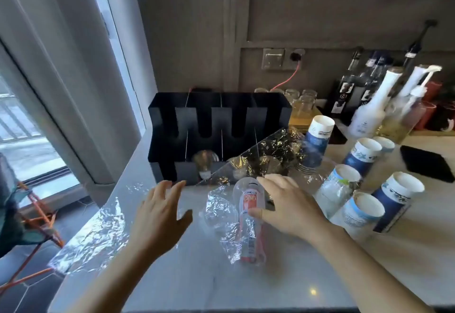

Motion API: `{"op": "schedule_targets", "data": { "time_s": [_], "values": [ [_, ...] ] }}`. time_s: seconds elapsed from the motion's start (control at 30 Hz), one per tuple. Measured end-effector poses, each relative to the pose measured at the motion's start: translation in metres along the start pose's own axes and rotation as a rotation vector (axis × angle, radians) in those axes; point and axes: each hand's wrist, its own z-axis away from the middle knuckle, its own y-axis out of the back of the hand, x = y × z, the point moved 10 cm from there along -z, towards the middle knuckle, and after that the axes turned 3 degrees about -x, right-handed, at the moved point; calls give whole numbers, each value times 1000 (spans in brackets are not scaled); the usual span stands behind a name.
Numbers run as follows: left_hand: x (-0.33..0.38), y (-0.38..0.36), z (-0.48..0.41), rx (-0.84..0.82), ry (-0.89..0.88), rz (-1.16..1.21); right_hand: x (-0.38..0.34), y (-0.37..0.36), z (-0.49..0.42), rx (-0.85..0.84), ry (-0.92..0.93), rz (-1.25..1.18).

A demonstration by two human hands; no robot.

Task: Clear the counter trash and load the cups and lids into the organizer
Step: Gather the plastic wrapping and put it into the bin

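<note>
A black slotted organizer (261, 115) stands at the back of the pale counter (202, 283). Crumpled clear plastic wrap lies in front of it: one piece (91, 236) at the counter's left edge, a larger sheet (270, 150) leaning on the organizer, and a wrap (221, 214) around a clear package with a red label (248, 200). My left hand (157, 214) hovers open between the wraps. My right hand (288, 206) is spread over the labelled package, thumb touching it. Several blue-and-white paper cups (364, 152) stand upside down to the right.
Syrup and pump bottles (369, 110) and glass jars (304, 102) crowd the back right. A black mat (428, 162) lies at the right. A window and the counter's drop-off are on the left, with an orange-framed stand (37, 216) below.
</note>
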Motion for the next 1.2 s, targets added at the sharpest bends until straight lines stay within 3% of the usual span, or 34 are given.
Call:
{"op": "schedule_targets", "data": {
  "time_s": [0.17, 0.43, 0.9, 1.2],
  "values": [
    [-33, -35, 15, -175, 118, -144, 2, -28, -13, -136, -77, 70],
    [-74, -87, 32, -389, 287, -218, 1, -54, -18, -141, -93, 39],
    [-84, -57, 15, -72, 288, 70, -8, -31, -19, 164, -3, -133],
    [-92, -4, 23, 35, 323, 12, -12, 16, -5, 473, 16, -141]
  ]
}}
